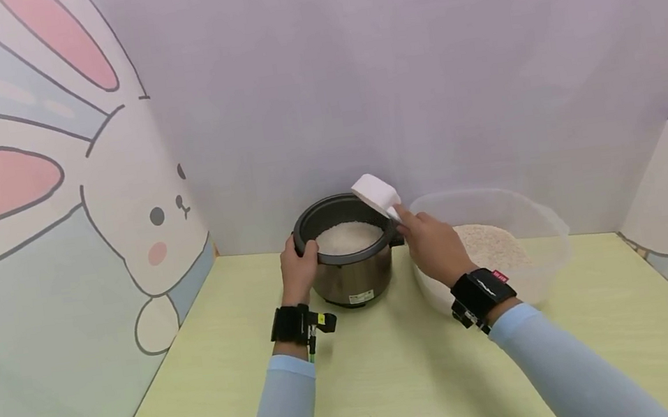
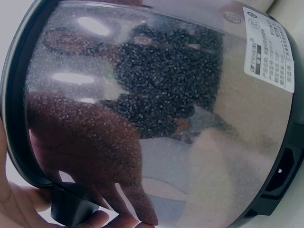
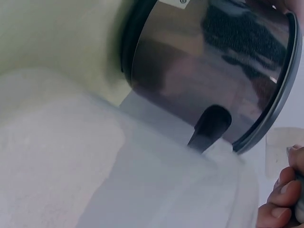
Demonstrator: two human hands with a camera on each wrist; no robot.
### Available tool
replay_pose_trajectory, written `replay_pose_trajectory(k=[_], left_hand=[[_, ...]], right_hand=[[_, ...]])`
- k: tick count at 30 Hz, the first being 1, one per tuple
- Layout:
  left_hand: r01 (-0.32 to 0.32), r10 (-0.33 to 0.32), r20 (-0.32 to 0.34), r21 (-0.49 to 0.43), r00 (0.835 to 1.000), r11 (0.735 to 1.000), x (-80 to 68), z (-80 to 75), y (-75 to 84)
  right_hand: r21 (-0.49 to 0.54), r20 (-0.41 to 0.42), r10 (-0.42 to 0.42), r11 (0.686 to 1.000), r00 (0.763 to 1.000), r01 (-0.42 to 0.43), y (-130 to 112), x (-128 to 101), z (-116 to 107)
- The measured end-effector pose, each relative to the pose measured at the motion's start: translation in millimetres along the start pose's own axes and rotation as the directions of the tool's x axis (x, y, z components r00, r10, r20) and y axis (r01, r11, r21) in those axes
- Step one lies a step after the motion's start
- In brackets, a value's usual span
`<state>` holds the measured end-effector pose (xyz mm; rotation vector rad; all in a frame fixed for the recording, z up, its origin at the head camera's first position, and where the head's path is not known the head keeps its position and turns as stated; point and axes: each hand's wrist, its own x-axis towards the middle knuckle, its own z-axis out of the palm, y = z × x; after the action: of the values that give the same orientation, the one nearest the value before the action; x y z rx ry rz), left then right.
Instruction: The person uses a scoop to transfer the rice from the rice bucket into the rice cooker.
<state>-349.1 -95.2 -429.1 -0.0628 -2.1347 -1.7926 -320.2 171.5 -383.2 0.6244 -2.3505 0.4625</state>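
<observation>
At nine o'clock, our left hand (image 1: 300, 267) grips a round black rim (image 1: 353, 257), our right hand (image 1: 437, 248) a white plastic scoop (image 1: 375, 192); room at six.

The cooker (image 1: 334, 282) stands left of the tub (image 1: 541, 234).

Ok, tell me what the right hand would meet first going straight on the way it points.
Probably the backdrop, scoop leading: the right hand seems to point over the pot, though depth is unclear and it might clip the rim.

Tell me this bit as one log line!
Left grip: cooker | right grip: white scoop, tilted over cooker | rice: in cooker and tub
</observation>
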Motion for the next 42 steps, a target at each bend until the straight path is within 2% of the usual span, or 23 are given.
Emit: replay_pose_trajectory(k=[5, 13, 20, 25, 28, 32, 39, 42], left_hand=[[-0.006, 0.006, -0.005, 0.013, 1.0, 1.0, 0.0, -0.5, 0.1], [-0.012, 0.012, -0.006, 0.017, 1.0, 1.0, 0.8, 0.0, -0.3], [-0.008, 0.008, -0.009, 0.034, 1.0, 0.999, -0.3, -0.8, -1.8], [-0.004, 0.005, -0.009, 0.05, 1.0, 0.999, -1.6, -2.4, -0.8], [-0.006, 0.006, -0.004, 0.046, 1.0, 0.999, -0.1, -1.5, -0.6], [-0.005, 0.006, -0.008, 0.045, 1.0, 0.999, 2.3, -0.5, -2.5], [-0.01, 0.01, -0.012, 0.029, 1.0, 1.0, 3.4, 1.0, -4.5], [-0.018, 0.018, -0.015, 0.022, 1.0, 1.0, 3.3, 1.0, -5.2]], right_hand=[[0.0, -0.054, 0.038, 0.999, 0.998, -0.038, 14.5, -3.5, -7.2], [-0.006, -0.016, 0.142, 0.99, 0.99, -0.142, 37.2, -12.5, -17.1], [-0.049, -0.012, 0.19, 0.981, 0.982, -0.19, 56.9, -21.5, -19.7], [-0.091, -0.005, 0.265, 0.96, 0.964, -0.265, 62.8, -25.7, -22.0], [-0.12, 0.007, 0.32, 0.941, 0.947, -0.317, 65.9, -28.3, -25.0], [-0.126, 0.054, 0.405, 0.909, 0.913, -0.396, 66.5, -30.9, -28.8], [-0.163, 0.161, 0.525, 0.849, 0.836, -0.503, 66.1, -31.0, -34.0], [-0.184, 0.231, 0.573, 0.819, 0.786, -0.543, 64.4, -29.3, -35.8]])
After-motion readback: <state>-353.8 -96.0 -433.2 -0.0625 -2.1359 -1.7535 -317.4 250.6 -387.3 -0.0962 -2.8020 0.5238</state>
